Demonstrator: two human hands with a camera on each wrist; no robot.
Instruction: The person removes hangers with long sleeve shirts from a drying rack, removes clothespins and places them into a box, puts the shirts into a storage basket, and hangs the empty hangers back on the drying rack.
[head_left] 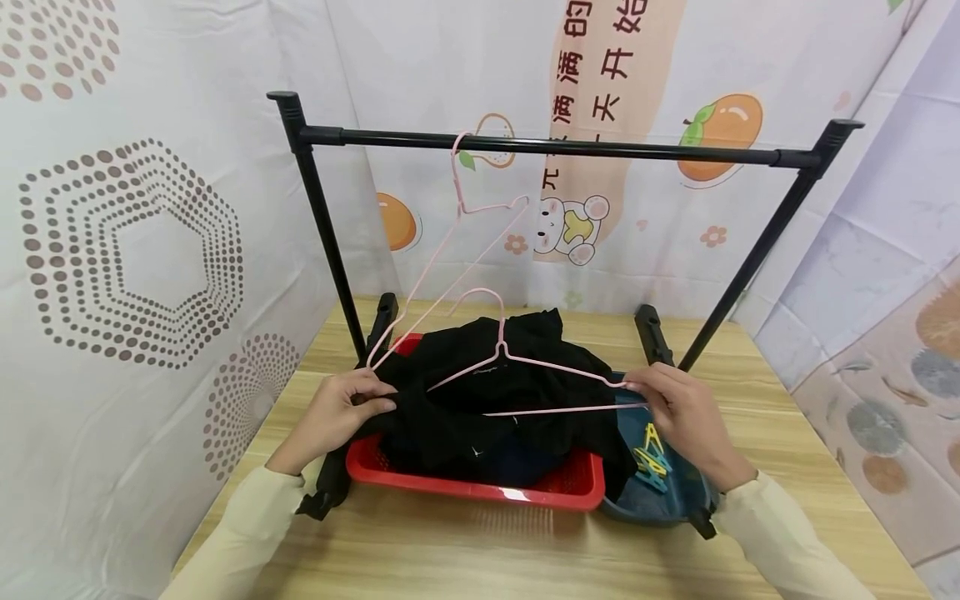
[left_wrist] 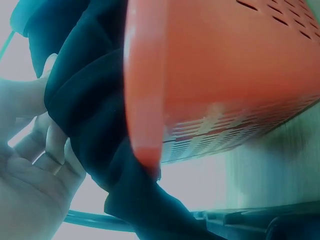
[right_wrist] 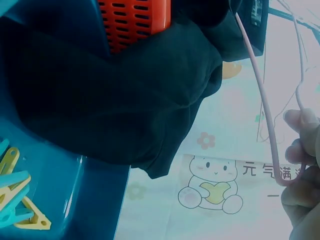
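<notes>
A black garment (head_left: 525,333) lies heaped over the red basket (head_left: 480,492), with small white marks on its cloth. My left hand (head_left: 341,412) pinches the garment's edge at the left, thumb against fingers; the left wrist view shows the dark folds (left_wrist: 90,100) in that hand. My right hand (head_left: 686,417) grips the right end of a pink hanger (head_left: 562,365). The hanger's left end is hidden inside the black cloth, and its hook stands up above the garment. In the right wrist view fingers (right_wrist: 305,150) curl round the hanger's end.
A black rack bar (head_left: 555,147) spans the space behind, with another pink hanger (head_left: 459,187) hooked on it. Right of the basket, a blue basin (head_left: 652,508) holds several yellow and blue clothespins (head_left: 651,462). The rack's feet stand on the wooden table (head_left: 375,558).
</notes>
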